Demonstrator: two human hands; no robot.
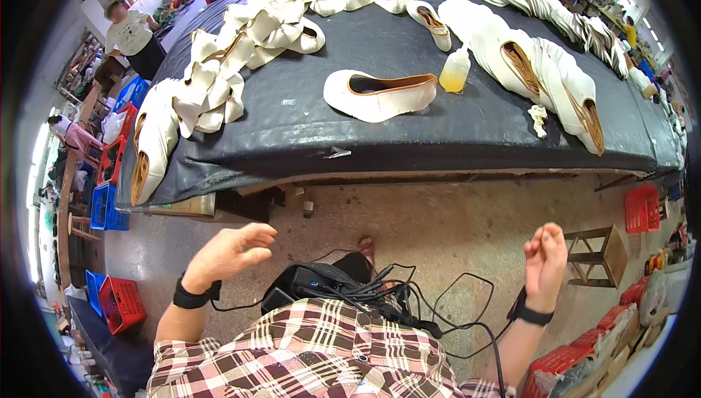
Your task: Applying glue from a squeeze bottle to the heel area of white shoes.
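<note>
My left hand (232, 253) is raised in front of the table's near edge, fingers stretched out and thumb apart, holding nothing. Off to the right, my right hand (546, 261) is held palm up with loosely curled fingers, and nothing shows in it. Both hands are apart from the table. A single white shoe upper (380, 106) with a brown lining lies on the black-covered table (285, 124). Behind its right end stands a clear bottle (454, 73) of yellow liquid. Another white upper (429, 24) lies farther back.
Piled white uppers (252, 29) curve along the left; nested rows (504, 47) lie on the right beside a crumpled cream scrap (538, 119). Black cables (394, 296) cross my lap. A wooden stool (602, 255) and red crate (642, 208) stand right. Two people (131, 33) are at left.
</note>
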